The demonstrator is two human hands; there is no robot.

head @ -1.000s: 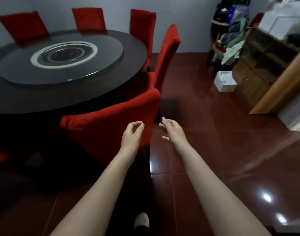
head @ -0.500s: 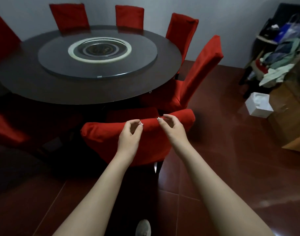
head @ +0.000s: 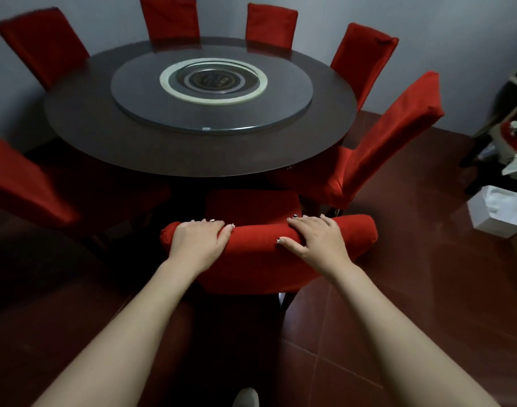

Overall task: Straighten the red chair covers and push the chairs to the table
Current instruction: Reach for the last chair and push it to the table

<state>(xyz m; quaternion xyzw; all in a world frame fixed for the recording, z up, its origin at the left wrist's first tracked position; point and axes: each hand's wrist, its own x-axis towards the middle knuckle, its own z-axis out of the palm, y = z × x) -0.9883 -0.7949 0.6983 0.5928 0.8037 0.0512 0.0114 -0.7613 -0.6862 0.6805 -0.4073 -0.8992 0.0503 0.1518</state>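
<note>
As left hand (head: 198, 245), right hand (head: 316, 242) clasp rounded cloth chair-back (head: 257, 239), table (head: 192, 154) glossy.

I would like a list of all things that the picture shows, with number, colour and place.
near chair: one, red, at table's near edge
other chairs: six, red, round the table
table: one, dark brown, round, middle
turntable: one, grey glass, on table
box: one, white, floor at right
clutter: uncounted, mixed, far right, blurred
shoe: one, pale, bottom edge
left grip: one hand, holds near chair's back top
right grip: one hand, holds near chair's back top
</note>
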